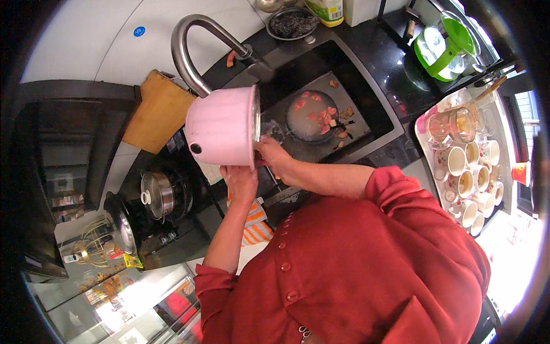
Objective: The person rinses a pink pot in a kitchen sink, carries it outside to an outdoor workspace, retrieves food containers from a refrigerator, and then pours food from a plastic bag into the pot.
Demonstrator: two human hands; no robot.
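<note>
A pink pot is tipped on its side above the near-left part of the sink, its rim facing right. My left hand grips it from below, close to the rim. At the pot's opening is my right hand, its fingertips partly hidden by the rim, so what they hold cannot be told. In the sink, a round bowl of cloudy water holds several reddish pieces, with a dark-handled utensil at its edge. The curved metal faucet arches down behind the pot.
A wooden cutting board leans behind the stove. On the stove stands a lidded steel pot. A tray of cups and glasses lies at right. A striped cloth hangs near my body. A dish of dark dried food sits behind the sink.
</note>
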